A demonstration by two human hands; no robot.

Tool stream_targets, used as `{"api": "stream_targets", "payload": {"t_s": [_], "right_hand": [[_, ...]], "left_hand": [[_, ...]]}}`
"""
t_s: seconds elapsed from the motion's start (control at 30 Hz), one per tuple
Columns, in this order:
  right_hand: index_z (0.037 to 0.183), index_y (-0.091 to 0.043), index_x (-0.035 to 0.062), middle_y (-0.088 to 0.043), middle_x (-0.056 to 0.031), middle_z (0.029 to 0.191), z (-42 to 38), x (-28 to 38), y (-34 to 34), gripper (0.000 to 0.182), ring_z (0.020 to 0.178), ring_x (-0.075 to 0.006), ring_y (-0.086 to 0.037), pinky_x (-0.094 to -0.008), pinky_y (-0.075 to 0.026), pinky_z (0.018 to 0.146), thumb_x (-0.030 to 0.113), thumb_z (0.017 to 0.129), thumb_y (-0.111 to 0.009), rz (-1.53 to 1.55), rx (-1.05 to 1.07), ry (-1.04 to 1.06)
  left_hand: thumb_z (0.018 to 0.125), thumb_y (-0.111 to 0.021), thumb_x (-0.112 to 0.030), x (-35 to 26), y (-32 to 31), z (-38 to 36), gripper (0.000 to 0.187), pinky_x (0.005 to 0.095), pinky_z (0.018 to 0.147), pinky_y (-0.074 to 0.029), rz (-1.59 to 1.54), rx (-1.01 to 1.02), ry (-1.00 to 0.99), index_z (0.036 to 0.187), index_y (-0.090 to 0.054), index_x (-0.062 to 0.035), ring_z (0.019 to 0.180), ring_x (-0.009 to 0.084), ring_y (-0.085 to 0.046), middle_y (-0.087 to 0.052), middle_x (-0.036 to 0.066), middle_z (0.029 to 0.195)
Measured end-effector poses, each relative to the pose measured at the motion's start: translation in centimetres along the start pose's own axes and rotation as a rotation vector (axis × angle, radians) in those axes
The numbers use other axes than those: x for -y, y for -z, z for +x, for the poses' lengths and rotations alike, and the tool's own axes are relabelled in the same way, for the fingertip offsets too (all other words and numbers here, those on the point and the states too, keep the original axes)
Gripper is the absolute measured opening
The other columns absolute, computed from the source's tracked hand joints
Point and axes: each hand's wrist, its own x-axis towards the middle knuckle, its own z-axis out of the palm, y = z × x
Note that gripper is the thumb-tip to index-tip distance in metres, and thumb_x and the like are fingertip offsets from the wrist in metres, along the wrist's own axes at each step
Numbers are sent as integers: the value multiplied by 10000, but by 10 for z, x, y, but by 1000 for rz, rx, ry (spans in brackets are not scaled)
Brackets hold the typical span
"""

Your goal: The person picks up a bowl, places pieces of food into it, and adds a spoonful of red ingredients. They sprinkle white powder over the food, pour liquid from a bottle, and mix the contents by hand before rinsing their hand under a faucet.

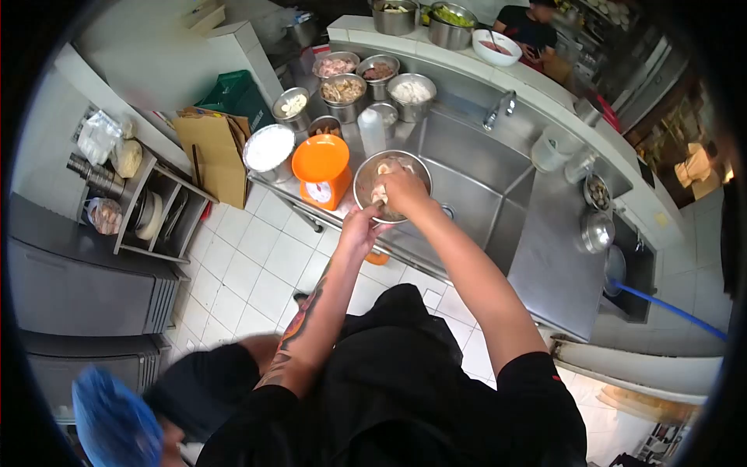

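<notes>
A round metal bowl (424,173) is held at the near left edge of the sink. My left hand (359,230) grips its near rim, fingers closed around the edge. Inside the bowl is my right hand (405,193), its fingers curled down among pale pieces of raw meat (379,192); the palm hides most of the contents. Just left of the bowl stands an orange kitchen scale (321,161) with a round dial. Behind the bowl is a translucent squeeze bottle (371,131).
Several metal pots of meat and other ingredients, including a pot of white powder (412,91), stand behind. A tub of white powder (269,148) sits left of the scale. The sink basin (475,167) with its faucet (499,110) lies right. A person in a blue hair cover (117,420) is at lower left.
</notes>
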Motion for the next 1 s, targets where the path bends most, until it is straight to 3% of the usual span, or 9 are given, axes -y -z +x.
{"api": "stream_targets", "payload": {"t_s": [0.17, 0.3, 0.37, 0.43, 0.5, 0.57, 0.63, 0.87, 1.0], "right_hand": [[1144, -692, 162, -653, -109, 1177, 78, 66, 56, 446, 1043, -328, -658, -441, -525, 889, 117, 705, -760, 148, -117, 211], [1035, -723, 156, -682, -111, 1031, 158, 121, 34, 272, 1007, -326, -649, -422, -518, 837, 151, 763, -710, 238, 113, 440], [964, -740, 141, -685, -116, 1025, 189, 163, 20, 203, 996, -325, -651, -413, -519, 835, 123, 768, -695, 354, 14, 574], [933, -750, 144, -694, -116, 1012, 218, 194, 3, 177, 1001, -325, -649, -410, -519, 837, 121, 764, -703, 129, 356, 552], [888, -756, 96, -728, -120, 846, 261, 208, -18, 120, 827, -272, -703, -361, -550, 745, 87, 781, -704, 514, 236, 622], [854, -749, 73, -723, -132, 794, 304, 214, -38, 117, 736, -308, -698, -368, -557, 690, 97, 752, -698, 780, 150, 476], [847, -743, 56, -723, -141, 784, 340, 209, -66, 108, 681, -313, -691, -358, -554, 645, 85, 754, -696, 661, 152, 332], [1061, -753, 107, -713, -175, 1069, 351, 200, -179, 366, 979, -327, -684, -385, -537, 896, 19, 706, -762, 257, 166, 141], [1052, -748, 88, -713, -165, 1082, 353, 197, -217, 376, 964, -317, -688, -367, -550, 876, -7, 690, -788, 303, 209, -35]], "left_hand": [[860, -538, 30, -97, 14, 7, 385, 294, 682, -652, 1, -8, -105, 1240, -475, 44, 855, 233, -703, -659, 178, 1079], [866, -543, 20, -150, 78, 7, 372, 359, 737, -654, -23, -209, -180, 1235, -492, 17, 892, 233, -697, -640, 157, 1132], [871, -541, 18, -175, 110, 1, 366, 363, 746, -655, -61, -264, -222, 1234, -490, 18, 899, 237, -696, -634, 161, 1145], [876, -539, 17, -192, 133, -8, 361, 368, 756, -655, -95, -306, -254, 1233, -487, 18, 907, 241, -695, -628, 166, 1159], [877, -531, 20, -212, 155, -14, 350, 381, 775, -654, -136, -465, -328, 1225, -491, 14, 912, 248, -695, -635, 162, 1146], [872, -530, 26, -226, 188, -14, 349, 384, 779, -654, -153, -501, -345, 1219, -492, 18, 905, 244, -699, -640, 163, 1138], [862, -544, 29, -236, 233, -8, 351, 377, 754, -658, -149, -488, -333, 1209, -489, 27, 909, 233, -698, -646, 162, 1119], [858, -552, 34, -258, 342, -13, 271, 356, 694, -666, -92, -542, -187, 1126, -513, 35, 813, 209, -697, -658, 150, 1010], [862, -564, 37, -273, 364, -14, 184, 351, 678, -666, -60, -468, -110, 1042, -597, 19, 776, 193, -696, -680, 127, 960]]}}
